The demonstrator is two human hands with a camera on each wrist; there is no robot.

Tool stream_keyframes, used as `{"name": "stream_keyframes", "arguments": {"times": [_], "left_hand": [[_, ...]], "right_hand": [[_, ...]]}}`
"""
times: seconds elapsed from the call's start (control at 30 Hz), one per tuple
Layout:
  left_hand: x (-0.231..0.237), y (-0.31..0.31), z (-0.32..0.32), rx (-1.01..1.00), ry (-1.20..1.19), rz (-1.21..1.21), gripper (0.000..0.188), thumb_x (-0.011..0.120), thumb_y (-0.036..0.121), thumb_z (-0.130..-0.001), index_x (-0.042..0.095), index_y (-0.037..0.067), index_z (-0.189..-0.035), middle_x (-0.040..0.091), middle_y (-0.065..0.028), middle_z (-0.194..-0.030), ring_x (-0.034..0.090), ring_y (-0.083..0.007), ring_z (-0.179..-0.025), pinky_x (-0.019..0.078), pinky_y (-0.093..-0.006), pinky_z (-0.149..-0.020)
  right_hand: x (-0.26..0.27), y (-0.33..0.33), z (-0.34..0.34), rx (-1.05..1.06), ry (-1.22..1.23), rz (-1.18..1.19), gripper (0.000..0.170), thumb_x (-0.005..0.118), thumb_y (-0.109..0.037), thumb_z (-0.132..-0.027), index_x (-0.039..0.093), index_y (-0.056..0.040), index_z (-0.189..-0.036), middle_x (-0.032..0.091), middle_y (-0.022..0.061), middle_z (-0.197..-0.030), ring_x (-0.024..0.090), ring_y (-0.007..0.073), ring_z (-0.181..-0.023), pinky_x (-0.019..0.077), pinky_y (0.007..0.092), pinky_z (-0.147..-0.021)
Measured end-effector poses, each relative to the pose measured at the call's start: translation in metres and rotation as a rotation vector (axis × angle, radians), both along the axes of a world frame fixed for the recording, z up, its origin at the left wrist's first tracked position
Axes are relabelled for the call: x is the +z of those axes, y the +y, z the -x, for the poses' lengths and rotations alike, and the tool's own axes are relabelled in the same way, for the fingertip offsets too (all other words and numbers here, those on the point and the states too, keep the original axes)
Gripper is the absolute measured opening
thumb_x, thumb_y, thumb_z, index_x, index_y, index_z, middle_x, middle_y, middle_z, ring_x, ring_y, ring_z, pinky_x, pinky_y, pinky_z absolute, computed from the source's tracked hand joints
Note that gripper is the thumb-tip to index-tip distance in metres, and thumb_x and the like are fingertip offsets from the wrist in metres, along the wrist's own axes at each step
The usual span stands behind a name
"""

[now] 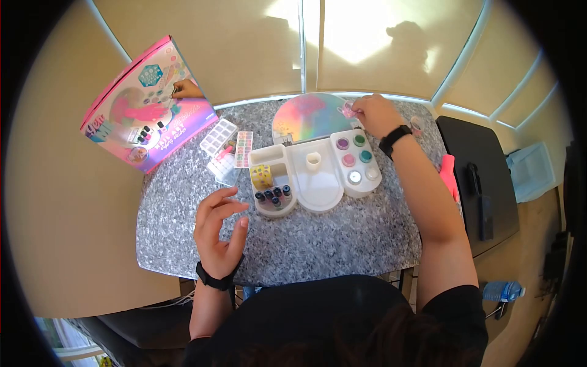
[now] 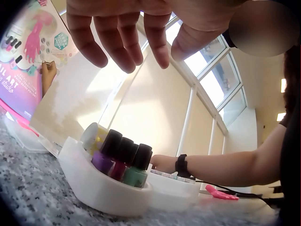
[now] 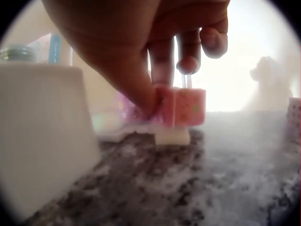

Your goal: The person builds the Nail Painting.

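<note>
My right hand reaches to the rainbow round panel at the back of the white case. In the right wrist view its thumb and fingers pinch a small pink item low over the counter; what exactly it is cannot be told. My left hand hovers with relaxed fingers in front of the case's left compartment, touching nothing. That compartment holds a yellow patterned roll and several dark-capped polish bottles. Several small round pots sit in the right compartment.
A pink box stands at the back left. Beside the case lie a clear divided tray and a sticker sheet. A small round container is at the back right, and a pink hand form at the right edge.
</note>
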State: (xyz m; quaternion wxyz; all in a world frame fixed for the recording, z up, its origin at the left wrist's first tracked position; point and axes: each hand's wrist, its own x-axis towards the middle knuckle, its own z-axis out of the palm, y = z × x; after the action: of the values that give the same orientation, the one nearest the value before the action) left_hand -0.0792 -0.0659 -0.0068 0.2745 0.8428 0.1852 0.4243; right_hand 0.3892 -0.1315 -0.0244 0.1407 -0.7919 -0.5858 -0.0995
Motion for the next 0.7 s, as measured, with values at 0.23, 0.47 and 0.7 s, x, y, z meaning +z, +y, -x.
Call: {"name": "stream_keyframes", "arguments": {"times": [0.23,0.47,0.7], "left_hand": [[-0.005,-0.014,-0.010,-0.144,0.061,0.121,0.023,0.077,0.000,-0.093,0.078,0.004,-0.116,0.075,-0.0171,-0.133,0.073,-0.0291,-0.115,0.0562,-0.0408,-0.103],[-0.011,-0.029,-0.033,-0.464,0.388,-0.040,0.029,0.088,0.013,-0.090,0.080,0.013,-0.118,0.080,-0.0044,-0.126,0.073,-0.0290,-0.117,0.0541,-0.0420,-0.100],[-0.010,-0.045,-0.048,-0.405,0.365,-0.097,0.035,0.087,0.014,-0.091,0.077,0.014,-0.125,0.074,-0.0037,-0.139,0.072,-0.0290,-0.121,0.0543,-0.0431,-0.098]], "right_hand": [[0.053,-0.101,0.161,0.519,-0.010,-0.073,0.018,0.072,-0.011,-0.086,0.075,-0.0141,-0.104,0.072,0.0047,-0.106,0.066,0.0296,-0.099,0.0537,0.0444,-0.088],[-0.001,-0.151,0.221,0.611,-0.024,0.192,0.014,0.066,-0.018,-0.091,0.070,-0.0157,-0.104,0.065,0.0026,-0.108,0.063,0.0225,-0.108,0.0524,0.0389,-0.090],[0.018,-0.148,0.220,0.497,0.023,-0.025,0.021,0.069,-0.017,-0.092,0.066,-0.0157,-0.112,0.065,-0.0006,-0.097,0.064,0.0208,-0.098,0.0519,0.0366,-0.085]]}}
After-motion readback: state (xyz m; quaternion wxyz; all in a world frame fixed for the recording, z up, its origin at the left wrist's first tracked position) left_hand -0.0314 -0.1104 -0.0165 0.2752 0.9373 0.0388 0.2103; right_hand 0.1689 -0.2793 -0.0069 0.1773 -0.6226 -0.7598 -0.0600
